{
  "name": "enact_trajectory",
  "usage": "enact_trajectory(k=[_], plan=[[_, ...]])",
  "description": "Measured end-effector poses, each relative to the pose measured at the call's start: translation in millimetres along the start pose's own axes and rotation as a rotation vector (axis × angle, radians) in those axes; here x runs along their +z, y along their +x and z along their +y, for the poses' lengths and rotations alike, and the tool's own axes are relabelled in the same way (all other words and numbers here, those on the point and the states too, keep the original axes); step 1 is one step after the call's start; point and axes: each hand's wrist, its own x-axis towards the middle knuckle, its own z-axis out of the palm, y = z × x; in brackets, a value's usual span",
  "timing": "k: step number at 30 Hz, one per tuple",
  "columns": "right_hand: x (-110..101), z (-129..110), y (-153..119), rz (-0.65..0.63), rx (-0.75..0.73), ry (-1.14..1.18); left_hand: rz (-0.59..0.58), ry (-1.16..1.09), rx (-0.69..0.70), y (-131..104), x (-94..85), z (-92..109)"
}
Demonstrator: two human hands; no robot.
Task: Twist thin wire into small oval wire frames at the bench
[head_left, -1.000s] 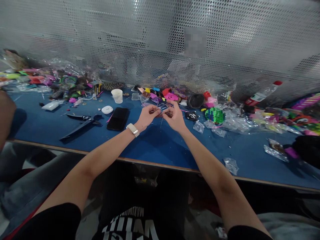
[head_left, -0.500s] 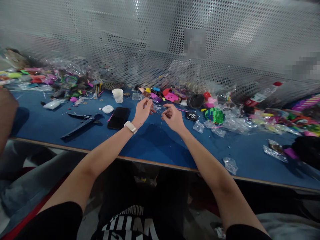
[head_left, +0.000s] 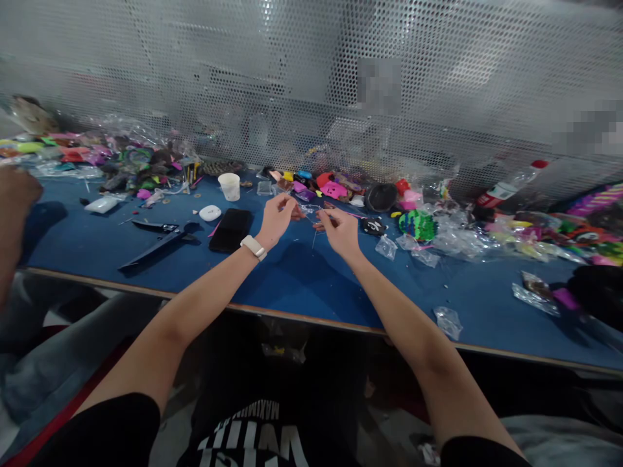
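Above the blue table (head_left: 292,285), my left hand (head_left: 277,220) and my right hand (head_left: 339,228) face each other, a short gap apart. Between them stretches a thin, clear, thread-like strand (head_left: 309,208), with a loose end hanging below my right fingers. The fingertips of both hands are pinched on it. Whether it is fishing line or thin wire cannot be made out. A black phone (head_left: 230,230) lies just left of my left wrist, which wears a pale band (head_left: 254,247). Right of my right hand is a black piece with white marks (head_left: 373,225).
Scissors (head_left: 165,243), a white case (head_left: 210,213) and a paper cup (head_left: 229,187) stand to the left. Colourful soft pieces and plastic bags line the perforated metal wall (head_left: 311,78). A red-capped bottle (head_left: 511,185) leans at the right. Another person's hand (head_left: 17,194) is at the far left.
My right hand has shifted slightly right and turned, its fingers curling more downward. My left hand stays almost in place. The other person's hand at the left has moved a little.
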Motion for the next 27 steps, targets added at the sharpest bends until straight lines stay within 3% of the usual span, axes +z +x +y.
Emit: enact_trajectory(k=[6,10,17,27], plan=[[1.3,0.0,-1.2,0.056,0.056,0.062,-0.006,0.01,-0.007,-2.0,1.1,3.5],[0.2,-0.8,-0.8,0.015,0.067,0.085,0.002,0.01,-0.029,-2.0,1.6,3.0],[-3.5,-7.5,0.3,-0.012,0.104,0.086,-0.101,0.065,-0.056,0.3,-4.7,7.6],[-5.8,-9.5,7.5,-0.114,0.295,0.298,-0.111,0.06,-0.067,1.1,-7.6,4.8]])
